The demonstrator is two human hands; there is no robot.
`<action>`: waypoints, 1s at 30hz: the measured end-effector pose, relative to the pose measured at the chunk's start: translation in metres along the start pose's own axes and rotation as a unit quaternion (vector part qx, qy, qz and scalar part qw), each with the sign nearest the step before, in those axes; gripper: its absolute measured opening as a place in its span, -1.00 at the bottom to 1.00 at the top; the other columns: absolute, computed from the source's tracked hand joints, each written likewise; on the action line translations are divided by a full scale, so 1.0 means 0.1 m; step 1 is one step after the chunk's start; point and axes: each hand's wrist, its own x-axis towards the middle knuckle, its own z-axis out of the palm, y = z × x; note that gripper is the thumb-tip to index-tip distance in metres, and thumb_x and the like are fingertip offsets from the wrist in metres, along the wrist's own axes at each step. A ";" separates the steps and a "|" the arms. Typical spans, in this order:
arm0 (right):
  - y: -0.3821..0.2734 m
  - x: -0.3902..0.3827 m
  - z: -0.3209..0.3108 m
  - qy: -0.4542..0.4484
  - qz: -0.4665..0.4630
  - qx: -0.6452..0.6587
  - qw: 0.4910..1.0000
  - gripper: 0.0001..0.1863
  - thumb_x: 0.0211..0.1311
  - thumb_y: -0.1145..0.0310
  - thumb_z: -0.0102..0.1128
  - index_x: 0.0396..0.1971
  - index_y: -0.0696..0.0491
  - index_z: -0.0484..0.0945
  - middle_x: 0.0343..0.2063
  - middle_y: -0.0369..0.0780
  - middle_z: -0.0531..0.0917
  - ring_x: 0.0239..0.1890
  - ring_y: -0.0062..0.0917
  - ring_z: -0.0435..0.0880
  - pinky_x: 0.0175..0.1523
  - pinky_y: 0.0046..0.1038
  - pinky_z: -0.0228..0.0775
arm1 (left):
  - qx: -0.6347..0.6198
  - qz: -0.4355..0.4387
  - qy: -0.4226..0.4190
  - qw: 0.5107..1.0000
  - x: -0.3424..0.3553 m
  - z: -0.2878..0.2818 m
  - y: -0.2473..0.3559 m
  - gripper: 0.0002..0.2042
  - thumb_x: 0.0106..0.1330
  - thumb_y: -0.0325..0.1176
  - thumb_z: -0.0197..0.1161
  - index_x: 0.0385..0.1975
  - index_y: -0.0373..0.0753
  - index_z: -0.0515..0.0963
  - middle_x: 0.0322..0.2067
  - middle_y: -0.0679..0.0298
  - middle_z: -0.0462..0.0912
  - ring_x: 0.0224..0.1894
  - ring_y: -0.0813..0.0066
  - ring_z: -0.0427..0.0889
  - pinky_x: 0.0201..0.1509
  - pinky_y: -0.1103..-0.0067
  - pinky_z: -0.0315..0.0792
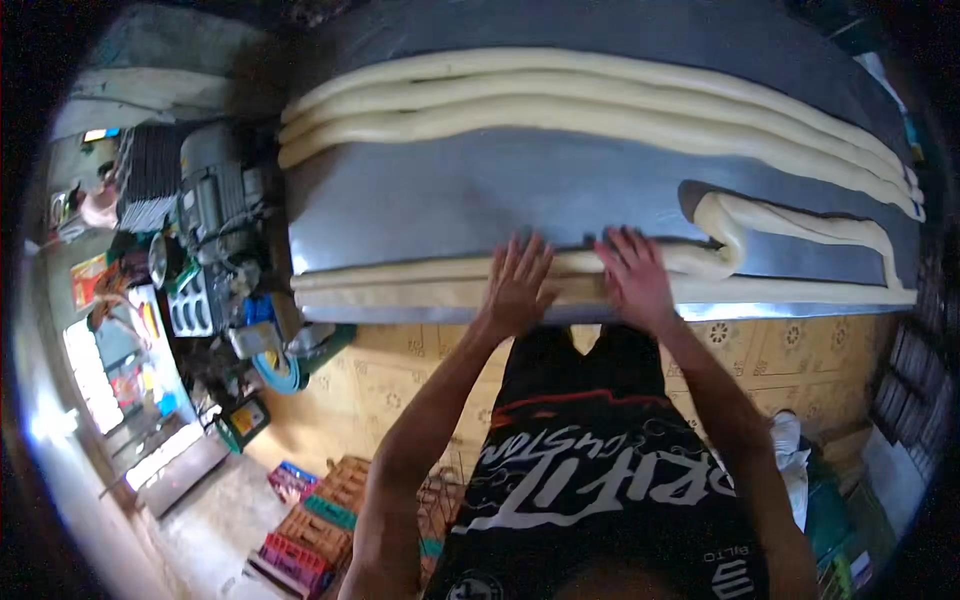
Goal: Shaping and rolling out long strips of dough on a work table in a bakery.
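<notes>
We have both hands flat on the near dough rope (400,282), which lies along the front edge of the steel table (450,195). The left hand (518,285) and right hand (634,280) sit side by side near the rope's middle, fingers spread wide and open, palms pressing down rather than gripping anything.

To roll well here, we judge it best to keep the pressure even under both palms and work outward, so the rope thins evenly and does not creep off the table edge (it sits very close to it). To our right the rope doubles back in a loop (725,225), a likely spot for kinks.

Three finished ropes (560,95) lie well apart at the far side of the table.

We cannot tell how thick the rope is under our palms, since the hands cover it. The clutter at left, a motor (215,190) and crates (320,515) on the floor, is bent and dim at the rim, and the table's right end is cut off.
</notes>
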 end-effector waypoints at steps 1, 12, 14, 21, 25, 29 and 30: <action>-0.11 -0.21 0.04 0.014 0.054 0.012 0.998 -0.32 0.37 0.18 0.19 0.46 0.04 0.41 0.45 -0.03 0.44 0.52 0.05 0.32 0.54 0.19 0.09 | 0.034 -0.041 -0.054 0.997 -0.17 -0.12 0.09 -0.32 0.67 0.08 -0.14 0.68 -0.08 0.04 0.67 -0.10 -0.08 0.66 -0.46 -0.19 0.58 -0.34 -0.24; -0.77 0.78 0.45 0.009 0.049 -0.021 0.999 -0.17 0.52 -0.10 0.01 0.66 -0.07 0.08 0.63 0.01 0.15 0.65 0.08 0.03 0.55 0.43 -0.17 | 0.122 -0.035 0.078 0.989 0.01 -0.30 -0.59 -0.34 0.60 -0.06 0.06 0.64 -0.06 0.15 0.66 0.01 0.03 0.63 -0.45 -0.04 0.54 -0.43 -0.14; -0.94 0.23 0.36 -0.023 0.047 -0.012 0.999 -0.19 0.53 -0.08 0.00 0.64 -0.03 0.10 0.62 0.03 0.16 0.64 0.10 0.04 0.55 0.43 -0.16 | 0.107 -0.036 0.047 0.993 -0.46 -0.19 -0.34 -0.33 0.60 -0.03 0.06 0.64 -0.05 0.14 0.67 0.00 0.00 0.65 -0.42 -0.09 0.55 -0.43 -0.20; -0.80 0.84 0.23 0.038 0.117 -0.024 0.992 -0.25 0.46 -0.03 0.11 0.53 0.04 0.29 0.56 0.08 0.22 0.56 0.12 0.18 0.51 0.40 -0.04 | 0.129 -0.160 0.029 0.978 0.03 -0.27 -0.32 -0.28 0.57 0.03 0.12 0.66 -0.02 0.11 0.66 0.05 0.05 0.66 -0.34 -0.08 0.54 -0.44 -0.18; -0.55 0.09 0.00 -0.045 -0.035 0.038 0.998 -0.32 0.41 0.14 0.21 0.50 -0.03 0.37 0.53 0.03 0.30 0.48 0.02 0.35 0.52 0.19 0.16 | -0.070 -0.050 -0.070 0.994 -0.35 -0.56 -0.54 -0.26 0.45 -0.02 0.31 0.61 0.00 0.27 0.63 0.17 0.21 0.67 -0.13 0.02 0.62 -0.30 -0.23; 0.45 -0.41 -0.53 0.050 0.072 0.224 0.971 -0.41 0.24 0.37 0.34 0.32 0.05 0.55 0.23 -0.04 0.63 0.21 -0.20 0.62 0.29 -0.22 0.50 | 0.062 -0.200 0.049 0.977 -0.57 -0.49 -0.45 -0.38 0.42 -0.16 0.43 0.47 -0.09 0.47 0.52 0.13 0.41 0.62 -0.03 0.19 0.64 -0.08 -0.11; 0.89 -0.56 -0.61 0.075 0.113 0.154 0.979 -0.41 0.21 0.40 0.36 0.29 0.07 0.57 0.17 -0.03 0.68 0.14 -0.19 0.65 0.25 -0.23 0.51 | 0.042 -0.166 0.100 0.980 -0.52 -0.36 -0.37 -0.39 0.40 -0.19 0.46 0.45 -0.09 0.50 0.49 0.15 0.45 0.61 0.00 0.22 0.65 0.04 -0.02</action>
